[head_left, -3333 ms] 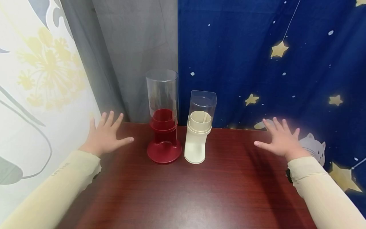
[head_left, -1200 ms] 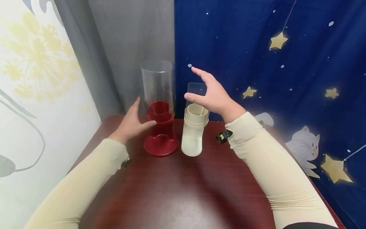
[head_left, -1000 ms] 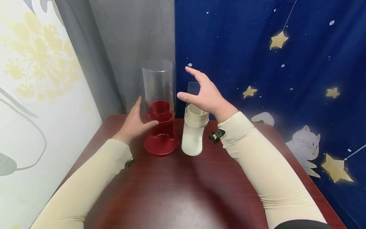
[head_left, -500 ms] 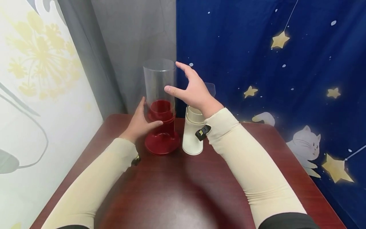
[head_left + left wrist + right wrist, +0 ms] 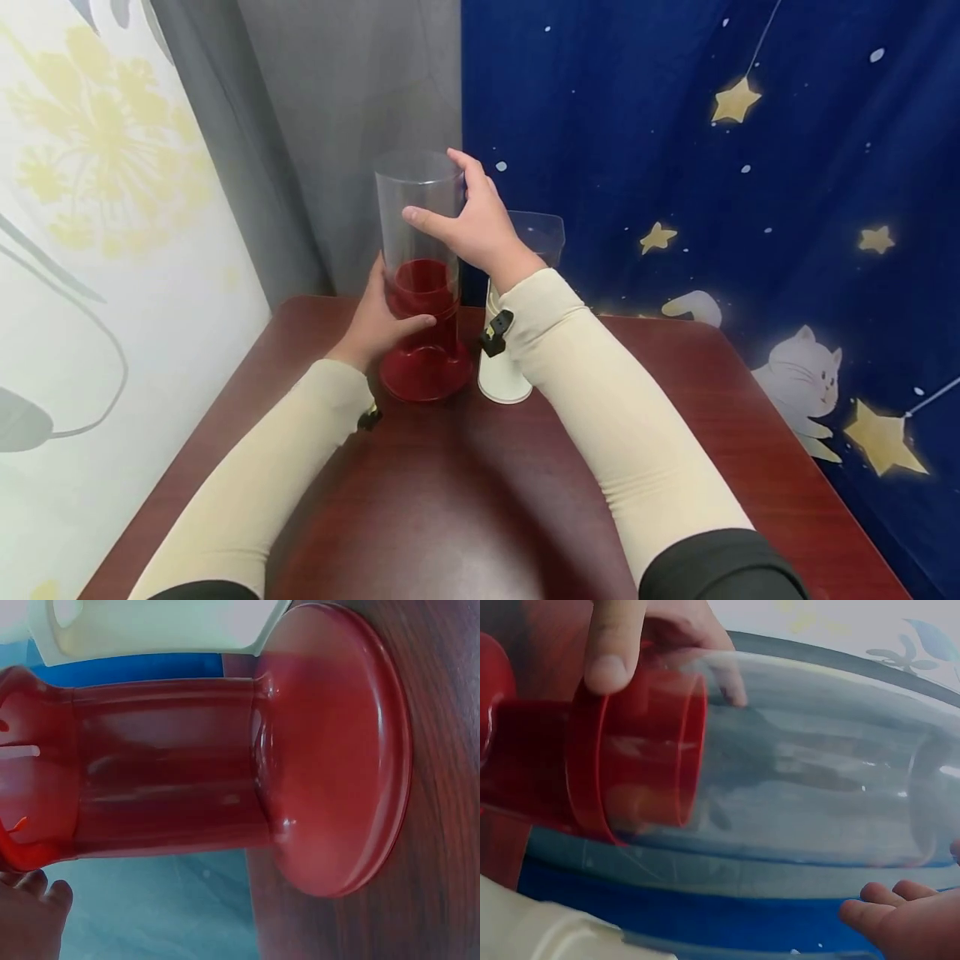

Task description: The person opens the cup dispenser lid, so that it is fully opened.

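Note left hand [image 5: 375,321] gripping red stand [image 5: 426,375], with thumb across front of collar and fingers on far side; see right hand [image 5: 480,221] apart, thumb and fingers spread beside tube [image 5: 405,208], with gap between fingers and tube in right wrist view; cannot tell whether thumb touches tube; find red stand upright on table [image 5: 405,508], with base below left hand and clear tube above; find cream stand [image 5: 504,379] below right hand, partly behind right wrist, just beside red stand; record black strap [image 5: 497,333] below right hand; observe blue curtain [image 5: 637,125] behind and to right of right hand.
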Motion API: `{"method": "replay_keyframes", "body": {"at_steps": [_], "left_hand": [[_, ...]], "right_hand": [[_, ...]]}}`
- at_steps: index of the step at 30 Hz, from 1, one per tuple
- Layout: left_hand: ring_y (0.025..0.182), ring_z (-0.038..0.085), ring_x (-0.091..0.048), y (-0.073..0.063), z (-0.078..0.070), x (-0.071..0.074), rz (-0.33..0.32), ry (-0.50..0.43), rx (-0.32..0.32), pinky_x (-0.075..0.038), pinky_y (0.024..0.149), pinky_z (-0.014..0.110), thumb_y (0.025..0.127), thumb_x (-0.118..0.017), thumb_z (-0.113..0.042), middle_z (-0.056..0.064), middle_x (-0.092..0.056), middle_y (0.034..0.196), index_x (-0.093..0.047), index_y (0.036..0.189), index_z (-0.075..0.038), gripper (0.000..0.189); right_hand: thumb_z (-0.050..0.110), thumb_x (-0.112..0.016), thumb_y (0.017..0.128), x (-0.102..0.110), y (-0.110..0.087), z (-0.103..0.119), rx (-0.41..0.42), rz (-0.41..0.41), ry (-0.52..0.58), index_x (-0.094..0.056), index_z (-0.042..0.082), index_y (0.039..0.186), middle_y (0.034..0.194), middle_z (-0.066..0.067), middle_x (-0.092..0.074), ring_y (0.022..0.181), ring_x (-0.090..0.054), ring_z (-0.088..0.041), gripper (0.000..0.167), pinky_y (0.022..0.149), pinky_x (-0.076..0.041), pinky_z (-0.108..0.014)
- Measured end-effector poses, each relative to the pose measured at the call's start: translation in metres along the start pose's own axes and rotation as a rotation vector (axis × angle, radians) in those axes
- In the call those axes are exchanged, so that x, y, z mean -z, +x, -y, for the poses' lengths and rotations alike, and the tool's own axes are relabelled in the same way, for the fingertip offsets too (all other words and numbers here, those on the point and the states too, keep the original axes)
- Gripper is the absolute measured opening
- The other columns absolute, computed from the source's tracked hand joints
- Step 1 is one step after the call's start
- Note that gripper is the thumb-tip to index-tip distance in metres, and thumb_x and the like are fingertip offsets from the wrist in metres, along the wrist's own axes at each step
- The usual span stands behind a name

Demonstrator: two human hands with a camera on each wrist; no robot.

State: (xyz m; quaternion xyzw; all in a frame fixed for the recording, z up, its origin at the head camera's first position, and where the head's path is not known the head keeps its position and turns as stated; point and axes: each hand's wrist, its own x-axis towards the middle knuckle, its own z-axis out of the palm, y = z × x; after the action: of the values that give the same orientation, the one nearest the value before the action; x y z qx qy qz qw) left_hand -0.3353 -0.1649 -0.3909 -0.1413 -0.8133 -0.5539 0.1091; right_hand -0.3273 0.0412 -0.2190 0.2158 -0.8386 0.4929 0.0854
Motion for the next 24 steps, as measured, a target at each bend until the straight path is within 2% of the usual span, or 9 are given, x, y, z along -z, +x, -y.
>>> {"method": "replay_keyframes", "body": {"at_steps": [6, 11, 18, 24], "left_hand": [[0.155, 0.025, -0.033, -0.001, 0.003, -0.007, -0.021, -0.004, 0.024, -0.045, 0.117, 0.057, 0.081, -0.093, -0.033, 0.003, -0.031, 0.169, 0.009, 0.166, -0.045, 0.134], [0.158, 0.026, -0.03, 0.002, 0.011, -0.013, -0.076, 0.019, -0.009, -0.042, 0.119, 0.058, 0.079, -0.094, -0.036, 0.003, -0.027, 0.172, 0.01, 0.168, -0.038, 0.137], [0.155, 0.026, -0.035, 0.004, 0.016, -0.022, -0.149, 0.02, -0.054, -0.043, 0.119, 0.054, 0.075, -0.096, -0.039, 0.007, -0.033, 0.17, 0.009, 0.169, -0.037, 0.141], [0.152, 0.028, -0.039, 0.002, 0.014, -0.024, -0.156, 0.03, -0.035, -0.044, 0.118, 0.056, 0.076, -0.095, -0.041, 0.009, -0.037, 0.166, 0.007, 0.169, -0.035, 0.138]], "right_hand": [[0.053, -0.087, 0.081, -0.015, 0.005, -0.007, 0.013, -0.029, 0.062, -0.015, 0.039, 0.167, 0.172, 0.008, -0.026, 0.155, -0.031, -0.012, 0.113, 0.122, -0.04, -0.049], [0.047, -0.091, 0.078, -0.026, 0.009, -0.016, 0.063, -0.102, 0.118, -0.022, 0.037, 0.163, 0.169, 0.005, -0.032, 0.155, -0.031, -0.008, 0.11, 0.124, -0.038, -0.045], [0.038, -0.097, 0.073, -0.041, 0.015, -0.029, 0.139, -0.195, 0.163, -0.026, 0.033, 0.158, 0.167, 0.003, -0.035, 0.154, -0.033, -0.006, 0.111, 0.123, -0.035, -0.029], [0.038, -0.098, 0.071, -0.048, 0.016, -0.033, 0.148, -0.231, 0.171, -0.024, 0.034, 0.157, 0.167, 0.002, -0.036, 0.151, -0.04, -0.012, 0.114, 0.12, -0.042, -0.033]]}}
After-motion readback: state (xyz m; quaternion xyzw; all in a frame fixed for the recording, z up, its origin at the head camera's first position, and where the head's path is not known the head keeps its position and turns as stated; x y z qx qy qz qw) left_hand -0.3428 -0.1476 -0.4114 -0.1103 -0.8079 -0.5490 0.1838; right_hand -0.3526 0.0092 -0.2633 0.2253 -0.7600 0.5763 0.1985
